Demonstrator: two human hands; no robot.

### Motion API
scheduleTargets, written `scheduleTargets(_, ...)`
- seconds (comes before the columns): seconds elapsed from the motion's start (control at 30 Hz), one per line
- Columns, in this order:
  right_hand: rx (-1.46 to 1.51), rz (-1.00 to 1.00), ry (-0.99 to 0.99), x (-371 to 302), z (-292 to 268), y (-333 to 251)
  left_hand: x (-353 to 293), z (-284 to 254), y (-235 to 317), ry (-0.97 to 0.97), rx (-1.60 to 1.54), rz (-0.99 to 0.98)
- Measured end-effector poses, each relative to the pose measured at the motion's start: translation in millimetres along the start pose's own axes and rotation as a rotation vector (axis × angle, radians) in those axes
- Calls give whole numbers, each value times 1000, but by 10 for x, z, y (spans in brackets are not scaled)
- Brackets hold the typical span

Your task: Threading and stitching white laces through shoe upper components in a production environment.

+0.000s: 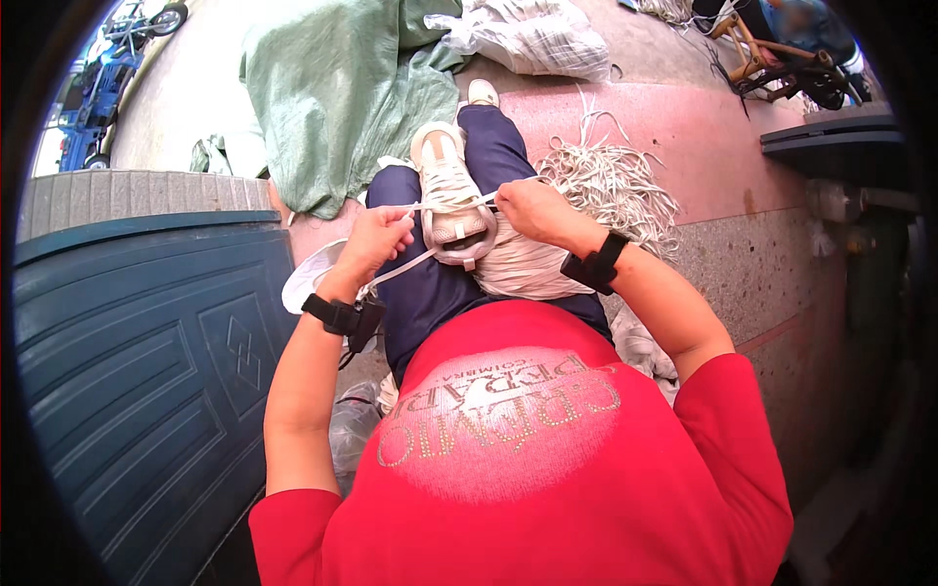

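Note:
A beige and white sneaker (463, 231) rests between my thighs, its toe pointing away and its opening toward me. My left hand (379, 237) is at its left side, fingers pinched on a pale flat shoelace (422, 257). On the other side, my right hand (532, 209) grips the lace as well, drawn out level with the top of the eyelets. Lacing crosses the tongue in front of both hands. A bundle of off-white laces (528, 266) lies across my right thigh, below the right hand.
A loose heap of laces (616, 186) spreads on the floor to the right. Ahead are a green tarp (322, 98) and a stuffed white sack (532, 41). A blue panelled door (147, 361) stands close on the left. A person sits by a brown frame (767, 54) at far right.

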State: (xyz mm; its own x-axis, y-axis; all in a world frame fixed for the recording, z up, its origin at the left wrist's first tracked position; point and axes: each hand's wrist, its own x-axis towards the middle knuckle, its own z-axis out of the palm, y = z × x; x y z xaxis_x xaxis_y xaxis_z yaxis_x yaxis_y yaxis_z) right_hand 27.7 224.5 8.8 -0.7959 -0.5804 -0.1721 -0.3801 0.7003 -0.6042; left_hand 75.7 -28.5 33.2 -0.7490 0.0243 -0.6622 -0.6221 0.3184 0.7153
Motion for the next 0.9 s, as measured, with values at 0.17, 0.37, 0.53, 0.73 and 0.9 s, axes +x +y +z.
scheduleTargets(0.17,-91,-60,77,53,88,6,-44,120,16,98,94,32)
scheduleTargets(0.37,-165,1,46,117,96,-56,-9,106,-205,197,238,199)
scheduleTargets(0.53,-205,-43,6,164,96,-63,-5,156,-235,366,563,393)
scheduleTargets(0.73,-302,-89,-91,135,44,-98,7,217,-242,508,859,590)
scheduleTargets(0.9,-248,109,-126,175,41,-191,22,229,-217,516,877,606)
